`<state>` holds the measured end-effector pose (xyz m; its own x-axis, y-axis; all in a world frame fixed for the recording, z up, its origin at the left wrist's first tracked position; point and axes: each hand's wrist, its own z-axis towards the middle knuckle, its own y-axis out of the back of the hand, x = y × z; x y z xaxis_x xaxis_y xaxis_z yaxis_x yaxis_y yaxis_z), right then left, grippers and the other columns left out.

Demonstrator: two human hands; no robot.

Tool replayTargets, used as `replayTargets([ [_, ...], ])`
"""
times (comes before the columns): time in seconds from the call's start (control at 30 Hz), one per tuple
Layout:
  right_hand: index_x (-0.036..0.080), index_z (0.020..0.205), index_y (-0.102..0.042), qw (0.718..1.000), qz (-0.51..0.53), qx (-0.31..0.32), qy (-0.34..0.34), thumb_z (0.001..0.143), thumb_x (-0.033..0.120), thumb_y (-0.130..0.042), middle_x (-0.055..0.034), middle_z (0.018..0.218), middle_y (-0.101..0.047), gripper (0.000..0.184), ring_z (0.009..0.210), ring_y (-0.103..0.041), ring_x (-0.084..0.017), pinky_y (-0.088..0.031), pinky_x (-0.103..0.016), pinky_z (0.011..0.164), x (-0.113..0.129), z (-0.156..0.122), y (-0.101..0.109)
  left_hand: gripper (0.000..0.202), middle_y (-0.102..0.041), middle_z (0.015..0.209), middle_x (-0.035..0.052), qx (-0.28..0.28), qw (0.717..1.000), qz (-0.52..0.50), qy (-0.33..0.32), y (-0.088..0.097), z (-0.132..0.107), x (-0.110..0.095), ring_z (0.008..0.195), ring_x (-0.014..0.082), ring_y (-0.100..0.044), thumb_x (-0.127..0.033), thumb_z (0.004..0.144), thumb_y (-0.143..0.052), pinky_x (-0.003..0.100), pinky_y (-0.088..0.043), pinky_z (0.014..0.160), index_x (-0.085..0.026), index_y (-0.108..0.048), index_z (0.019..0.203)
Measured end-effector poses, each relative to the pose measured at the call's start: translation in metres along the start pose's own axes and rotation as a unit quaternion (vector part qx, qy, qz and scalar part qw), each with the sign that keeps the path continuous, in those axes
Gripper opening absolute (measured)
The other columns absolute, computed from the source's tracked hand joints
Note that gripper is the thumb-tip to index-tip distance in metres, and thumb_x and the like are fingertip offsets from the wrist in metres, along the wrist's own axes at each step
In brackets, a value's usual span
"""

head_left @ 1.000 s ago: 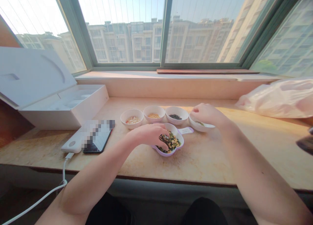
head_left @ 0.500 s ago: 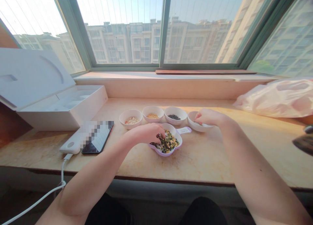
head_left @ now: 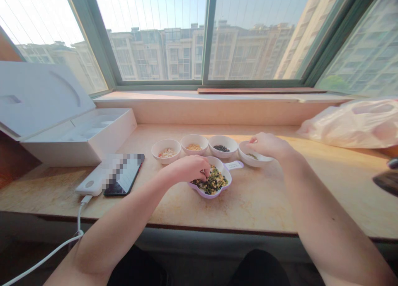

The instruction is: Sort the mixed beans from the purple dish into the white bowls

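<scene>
My left hand [head_left: 186, 169] reaches into a lilac flower-shaped dish [head_left: 224, 184], its bunched fingertips among a mix of green and yellow peas or beans [head_left: 211, 181]. My right hand [head_left: 269, 146] is curled at the left rim of a small white bowl [head_left: 259, 160] holding a little greenish seed [head_left: 251, 156]. Three more white bowls stand in a row behind the dish: pale flakes [head_left: 167, 153], yellow grains [head_left: 194, 147], and black beans [head_left: 222, 148]. My fingers hide whatever they may hold.
The bowls stand on a pale stone windowsill counter [head_left: 255, 207]. To the left are an open white box [head_left: 59, 120], a white power bank [head_left: 89, 183] with a cable [head_left: 62, 248], and a phone [head_left: 124, 180]. A plastic bag [head_left: 348, 124] lies at the right.
My left fingertips have shifted toward the left part of the mix in the dish. My right hand has moved slightly right and come down to the small bowl.
</scene>
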<state>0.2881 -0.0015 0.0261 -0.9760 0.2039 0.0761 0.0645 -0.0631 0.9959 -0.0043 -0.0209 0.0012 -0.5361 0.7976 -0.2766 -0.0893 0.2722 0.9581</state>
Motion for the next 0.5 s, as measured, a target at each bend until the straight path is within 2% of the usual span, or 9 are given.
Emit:
replayTargets([
  [0.17, 0.023, 0.101, -0.082, 0.998, 0.016, -0.059, 0.001, 0.086, 0.035, -0.062, -0.0116, 0.104, -0.08, 0.027, 0.093, -0.072, -0.031, -0.046, -0.034, 0.067, 0.014, -0.009, 0.002, 0.003, -0.074, 0.101, 0.0015, -0.063, 0.998, -0.013, 0.024, 0.001, -0.001, 0.002, 0.094, 0.0175, -0.068, -0.021, 0.087, -0.075, 0.026, -0.049, 0.081, -0.02, -0.078, 0.087],
  [0.33, 0.022, 0.103, -0.08, 0.983, 0.083, -0.131, 0.096, 0.093, 0.039, -0.059, -0.0094, 0.1, -0.08, 0.029, 0.09, -0.072, -0.027, -0.048, -0.034, 0.072, 0.038, -0.021, -0.002, 0.022, -0.073, 0.099, 0.0047, -0.218, 0.974, 0.0, 0.066, 0.002, 0.001, 0.017, 0.094, 0.0191, -0.067, -0.021, 0.099, -0.058, 0.029, -0.048, 0.083, -0.019, -0.079, 0.091],
  [0.4, 0.021, 0.102, -0.079, 0.969, 0.137, -0.116, 0.169, 0.094, 0.038, -0.059, -0.008, 0.093, -0.079, 0.028, 0.085, -0.071, -0.025, -0.048, -0.033, 0.073, 0.05, -0.029, -0.005, 0.029, -0.073, 0.1, 0.0068, -0.262, 0.961, 0.013, 0.091, 0.001, 0.003, 0.026, 0.093, 0.0199, -0.067, -0.022, 0.102, -0.052, 0.03, -0.047, 0.084, -0.018, -0.079, 0.094],
  [0.5, 0.022, 0.104, -0.079, 0.924, 0.232, 0.011, 0.305, 0.096, 0.042, -0.06, -0.0048, 0.09, -0.079, 0.029, 0.08, -0.07, -0.021, -0.049, -0.031, 0.071, 0.069, -0.045, -0.013, 0.034, -0.072, 0.096, 0.0083, -0.275, 0.95, 0.059, 0.138, 0.001, 0.005, 0.037, 0.088, 0.0211, -0.065, -0.023, 0.103, -0.049, 0.033, -0.046, 0.083, -0.018, -0.08, 0.091],
])
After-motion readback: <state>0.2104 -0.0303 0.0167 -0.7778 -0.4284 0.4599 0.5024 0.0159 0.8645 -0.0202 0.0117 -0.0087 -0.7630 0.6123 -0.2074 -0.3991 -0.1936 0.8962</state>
